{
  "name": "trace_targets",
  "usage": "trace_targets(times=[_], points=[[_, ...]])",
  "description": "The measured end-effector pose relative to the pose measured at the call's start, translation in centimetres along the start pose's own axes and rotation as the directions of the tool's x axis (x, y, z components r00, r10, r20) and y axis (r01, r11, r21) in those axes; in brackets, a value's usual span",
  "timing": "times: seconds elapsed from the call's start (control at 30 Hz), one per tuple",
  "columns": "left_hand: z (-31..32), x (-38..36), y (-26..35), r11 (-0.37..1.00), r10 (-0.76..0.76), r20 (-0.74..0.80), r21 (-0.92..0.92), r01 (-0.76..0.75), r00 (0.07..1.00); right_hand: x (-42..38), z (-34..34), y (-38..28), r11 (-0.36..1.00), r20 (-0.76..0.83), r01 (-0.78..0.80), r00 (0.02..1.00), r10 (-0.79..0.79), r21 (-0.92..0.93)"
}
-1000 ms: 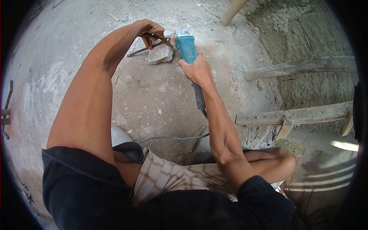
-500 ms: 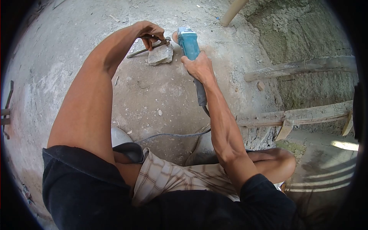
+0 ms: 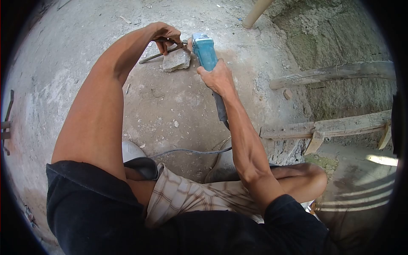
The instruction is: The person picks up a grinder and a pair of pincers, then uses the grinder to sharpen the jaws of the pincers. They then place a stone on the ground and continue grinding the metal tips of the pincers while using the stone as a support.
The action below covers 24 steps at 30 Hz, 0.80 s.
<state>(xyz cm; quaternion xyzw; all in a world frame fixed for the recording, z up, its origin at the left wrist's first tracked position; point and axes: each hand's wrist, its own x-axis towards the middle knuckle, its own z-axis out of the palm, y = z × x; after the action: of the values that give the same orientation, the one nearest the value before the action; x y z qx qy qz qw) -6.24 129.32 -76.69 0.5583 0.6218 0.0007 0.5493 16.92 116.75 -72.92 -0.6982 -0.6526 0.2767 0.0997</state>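
My right hand (image 3: 218,77) is wrapped round the body of a teal angle grinder (image 3: 205,54), whose disc end points up and left. A dark metal rod (image 3: 152,58) rests slantwise over a grey stone (image 3: 176,60). The fingers of my left hand (image 3: 167,37) are closed on the rod near its upper end, above the stone. The grinder's disc (image 3: 190,44) is beside that end; whether they touch, I cannot tell.
A grey cable (image 3: 187,151) runs from the grinder across the floor by my boots (image 3: 132,152). Wooden poles (image 3: 331,75) and a beam (image 3: 331,127) lie at the right. An upright pole (image 3: 258,12) stands at the top.
The grinder in my right hand has moved slightly left, closer to the rod's end. My left hand keeps its hold on the rod.
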Motion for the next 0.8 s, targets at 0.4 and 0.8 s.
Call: trace_targets(times=[0.4, 0.8], points=[[-0.2, 0.1, 0.0, 1.000, -0.002, 0.001, 0.010, 0.002, 1.000, 0.2, 0.2, 0.1, 1.000, -0.008, 0.018, 1.000, -0.018, -0.008], [-0.5, 1.6, -0.7, 0.998, -0.034, 0.015, 0.047, 0.033, 0.999, 0.1, 0.2, -0.2, 1.000, 0.005, 0.027, 1.000, -0.027, 0.016]])
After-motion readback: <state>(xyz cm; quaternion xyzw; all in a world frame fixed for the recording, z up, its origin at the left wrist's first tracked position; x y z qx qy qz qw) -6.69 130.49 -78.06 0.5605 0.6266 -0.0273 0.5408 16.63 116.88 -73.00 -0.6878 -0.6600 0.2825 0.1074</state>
